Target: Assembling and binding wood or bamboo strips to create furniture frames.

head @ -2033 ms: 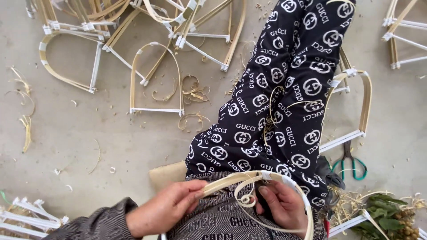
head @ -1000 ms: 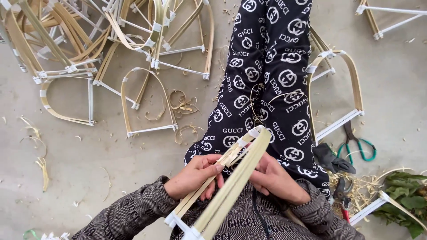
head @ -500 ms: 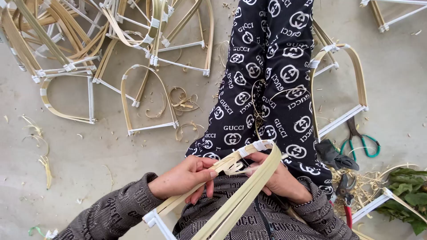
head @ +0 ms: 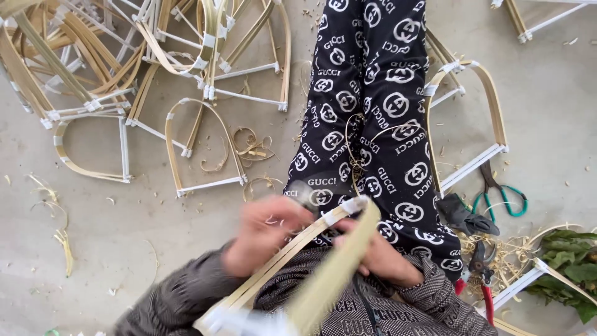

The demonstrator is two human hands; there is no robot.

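While blurred, both hands [head: 323, 239] grasping a bent bamboo frame [head: 292, 270], wrists angled inward, over lap.

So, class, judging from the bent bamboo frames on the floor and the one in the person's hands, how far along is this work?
Done: a heap of arched bamboo-strip frames with white-taped corners lies on the concrete floor, with single ones beside it. In hand: the left hand and right hand grip one more pale bamboo frame over the lap, blurred. Left: cannot tell how many; green-handled pliers and red-handled cutters lie nearby.
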